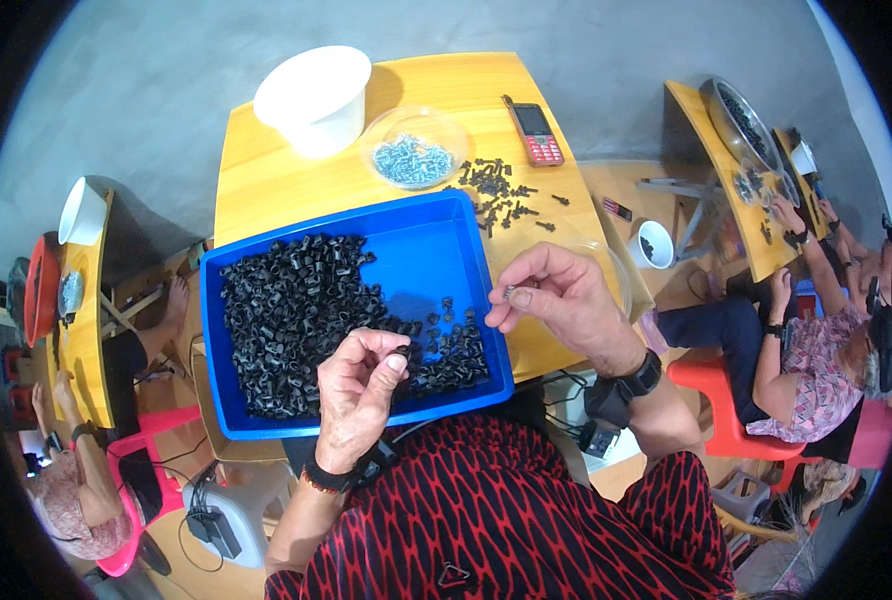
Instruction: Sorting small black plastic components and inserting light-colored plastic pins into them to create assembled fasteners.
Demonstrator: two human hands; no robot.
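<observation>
Black part point(403, 351) left, small silvery piece point(509, 293) right
Left hand point(354, 395) pinches the part, grip closed, over the blue tray's point(421, 240) five o'clock; right hand point(571, 310) lightly pinches its piece at three o'clock. Best keep their ends uncovered.

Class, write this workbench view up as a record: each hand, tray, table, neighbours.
Left hand: pinches a small black plastic part over the blue tray
Right hand: pinches a small metal piece, exact kind unclear, near the tray's right edge
Tray: black plastic pieces, heaped left, sparser right
Yellow table: clear dish of silvery metal pieces, white tub, loose black parts, red keypad phone
Neighbours: people seated left and right
</observation>
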